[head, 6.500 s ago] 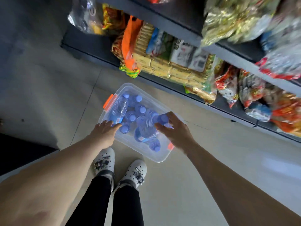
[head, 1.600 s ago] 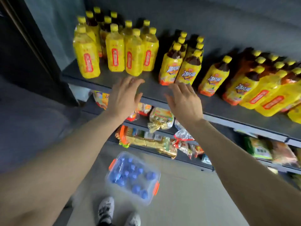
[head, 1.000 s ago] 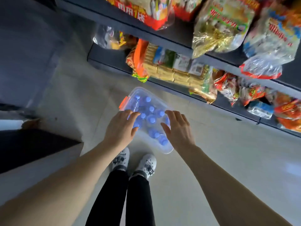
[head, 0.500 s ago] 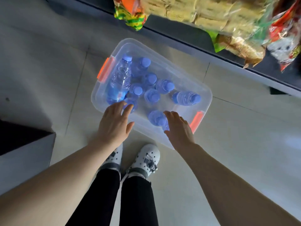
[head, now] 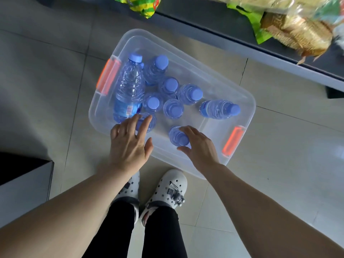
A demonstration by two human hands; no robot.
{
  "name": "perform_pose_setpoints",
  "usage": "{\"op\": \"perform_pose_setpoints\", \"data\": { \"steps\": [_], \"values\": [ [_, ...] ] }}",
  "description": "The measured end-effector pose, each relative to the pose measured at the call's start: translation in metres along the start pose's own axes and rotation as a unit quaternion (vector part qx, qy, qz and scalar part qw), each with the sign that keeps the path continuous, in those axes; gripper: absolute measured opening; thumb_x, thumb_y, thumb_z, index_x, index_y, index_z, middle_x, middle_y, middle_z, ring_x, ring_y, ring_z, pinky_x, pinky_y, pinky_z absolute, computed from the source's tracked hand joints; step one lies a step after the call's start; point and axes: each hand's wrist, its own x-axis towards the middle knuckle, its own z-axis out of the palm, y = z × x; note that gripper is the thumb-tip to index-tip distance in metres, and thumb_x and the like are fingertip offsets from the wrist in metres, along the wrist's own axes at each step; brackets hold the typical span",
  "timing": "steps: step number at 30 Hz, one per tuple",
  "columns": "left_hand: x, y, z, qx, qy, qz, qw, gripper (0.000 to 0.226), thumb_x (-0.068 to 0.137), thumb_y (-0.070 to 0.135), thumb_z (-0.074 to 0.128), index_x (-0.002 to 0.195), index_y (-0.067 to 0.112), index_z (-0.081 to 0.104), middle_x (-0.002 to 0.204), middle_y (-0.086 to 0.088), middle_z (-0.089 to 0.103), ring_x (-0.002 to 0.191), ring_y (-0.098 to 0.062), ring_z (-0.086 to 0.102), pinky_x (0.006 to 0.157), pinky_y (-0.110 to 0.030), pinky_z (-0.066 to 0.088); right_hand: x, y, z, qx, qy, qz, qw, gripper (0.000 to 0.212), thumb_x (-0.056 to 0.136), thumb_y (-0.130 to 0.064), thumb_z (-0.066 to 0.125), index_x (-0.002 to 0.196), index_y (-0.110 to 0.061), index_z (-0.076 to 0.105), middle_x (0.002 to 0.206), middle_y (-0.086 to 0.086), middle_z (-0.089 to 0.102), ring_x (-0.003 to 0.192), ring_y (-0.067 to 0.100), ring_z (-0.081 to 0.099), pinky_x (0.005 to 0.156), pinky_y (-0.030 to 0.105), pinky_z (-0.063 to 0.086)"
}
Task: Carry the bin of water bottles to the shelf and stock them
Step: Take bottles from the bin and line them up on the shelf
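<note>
A clear plastic bin (head: 214, 84) with orange handles sits on the tiled floor in front of my feet. It holds several water bottles with blue caps. Most stand upright, a tall one (head: 130, 86) leans at the left, and one (head: 219, 108) lies on its side at the right. My left hand (head: 130, 144) reaches over the near rim with its fingers spread and straight, and the fingertips touch the top of an upright bottle (head: 149, 123). My right hand (head: 200, 146) curls its fingers and thumb round the top of another upright bottle (head: 176, 136) at the near side.
The bottom shelf (head: 214, 19) runs along the top of the view, holding snack packs (head: 297, 32) and a yellow-green bag (head: 143, 6). My white clogs (head: 171, 189) stand just behind the bin. A dark low ledge (head: 22, 175) lies at the left.
My hands came down from the upper drinks shelf to the bin. In the last half second both hands reached farther in, and the right hand's fingers curled round a bottle.
</note>
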Motion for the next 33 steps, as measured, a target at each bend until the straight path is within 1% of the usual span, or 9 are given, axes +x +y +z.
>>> {"op": "perform_pose_setpoints", "data": {
  "steps": [7, 10, 12, 17, 21, 24, 27, 30, 33],
  "values": [
    [0.008, -0.008, -0.012, -0.037, -0.11, 0.011, 0.993, 0.068, 0.089, 0.055, 0.046, 0.147, 0.021, 0.038, 0.142, -0.017, 0.044, 0.119, -0.038, 0.053, 0.092, -0.05, 0.044, -0.021, -0.024, -0.053, 0.1, 0.046, 0.048, 0.993, 0.047, 0.076, -0.025, 0.081, 0.118, -0.021, 0.06, 0.114, -0.005, 0.065, 0.089, 0.022, 0.062, 0.078, 0.03, 0.047],
    [0.02, -0.016, -0.039, -0.047, -0.247, 0.025, 0.968, 0.074, 0.094, 0.041, 0.057, 0.156, 0.023, 0.02, 0.153, -0.019, 0.029, 0.121, -0.043, 0.051, 0.095, -0.048, 0.047, -0.037, -0.043, -0.104, 0.136, 0.049, 0.077, 0.986, 0.045, 0.077, -0.035, 0.079, 0.116, -0.028, 0.057, 0.108, -0.01, 0.065, 0.081, 0.016, 0.059, 0.076, 0.028, 0.045],
    [0.025, -0.017, -0.07, 0.01, -0.338, 0.038, 0.941, 0.075, 0.098, 0.034, 0.053, 0.157, 0.028, 0.009, 0.157, -0.014, 0.026, 0.131, -0.037, 0.043, 0.103, -0.041, 0.042, -0.049, -0.06, -0.147, 0.154, 0.045, 0.088, 0.983, 0.045, 0.076, -0.04, 0.079, 0.113, -0.032, 0.056, 0.105, -0.012, 0.064, 0.079, 0.015, 0.059, 0.075, 0.028, 0.046],
    [0.022, -0.002, -0.185, 0.064, -0.43, 0.059, 0.899, 0.06, 0.093, 0.034, 0.055, 0.149, 0.029, 0.033, 0.138, -0.006, 0.053, 0.12, -0.025, 0.056, 0.097, -0.031, 0.047, -0.084, -0.121, -0.284, 0.171, 0.025, 0.084, 0.981, 0.044, 0.073, -0.038, 0.083, 0.11, -0.029, 0.062, 0.097, -0.008, 0.066, 0.084, 0.015, 0.059, 0.075, 0.026, 0.047],
    [0.019, 0.018, -0.312, 0.055, -0.408, 0.085, 0.907, 0.053, 0.089, 0.033, 0.06, 0.139, 0.023, 0.044, 0.128, -0.005, 0.059, 0.113, -0.024, 0.058, 0.086, -0.027, 0.046, -0.123, -0.186, -0.413, 0.146, 0.013, 0.061, 0.987, 0.042, 0.072, -0.043, 0.083, 0.107, -0.034, 0.063, 0.089, -0.016, 0.062, 0.081, 0.008, 0.057, 0.07, 0.023, 0.042],
    [0.014, 0.024, -0.415, 0.027, -0.366, 0.083, 0.926, 0.055, 0.087, 0.034, 0.062, 0.139, 0.029, 0.045, 0.128, 0.001, 0.059, 0.113, -0.021, 0.059, 0.081, -0.026, 0.043, -0.158, -0.247, -0.506, 0.132, 0.029, 0.025, 0.99, 0.036, 0.073, -0.042, 0.083, 0.101, -0.04, 0.06, 0.089, -0.028, 0.057, 0.08, -0.008, 0.054, 0.07, 0.015, 0.04],
    [0.013, 0.025, -0.516, -0.004, -0.322, 0.064, 0.945, 0.051, 0.087, 0.034, 0.064, 0.135, 0.028, 0.049, 0.123, 0.005, 0.062, 0.109, -0.018, 0.061, 0.082, -0.025, 0.045, -0.191, -0.313, -0.593, 0.105, 0.084, -0.019, 0.991, 0.03, 0.076, -0.039, 0.08, 0.092, -0.038, 0.054, 0.086, -0.025, 0.057, 0.077, -0.004, 0.055, 0.068, 0.015, 0.04],
    [0.01, 0.025, -0.616, -0.026, -0.265, 0.067, 0.962, 0.054, 0.089, 0.033, 0.066, 0.139, 0.026, 0.048, 0.133, 0.003, 0.058, 0.115, -0.016, 0.058, 0.083, -0.022, 0.042, -0.226, -0.377, -0.67, 0.073, 0.17, -0.08, 0.979, 0.033, 0.081, -0.036, 0.077, 0.099, -0.032, 0.05, 0.088, -0.016, 0.059, 0.081, 0.01, 0.056, 0.074, 0.027, 0.044],
    [0.01, 0.018, -0.71, -0.033, -0.171, 0.095, 0.98, 0.045, 0.089, 0.034, 0.066, 0.132, 0.025, 0.056, 0.126, 0.003, 0.063, 0.107, -0.016, 0.061, 0.081, -0.026, 0.046, -0.261, -0.437, -0.742, 0.081, 0.244, -0.141, 0.956, 0.036, 0.079, -0.04, 0.073, 0.101, -0.032, 0.046, 0.089, -0.013, 0.06, 0.086, 0.013, 0.058, 0.086, 0.043, 0.051]
  ]
}}
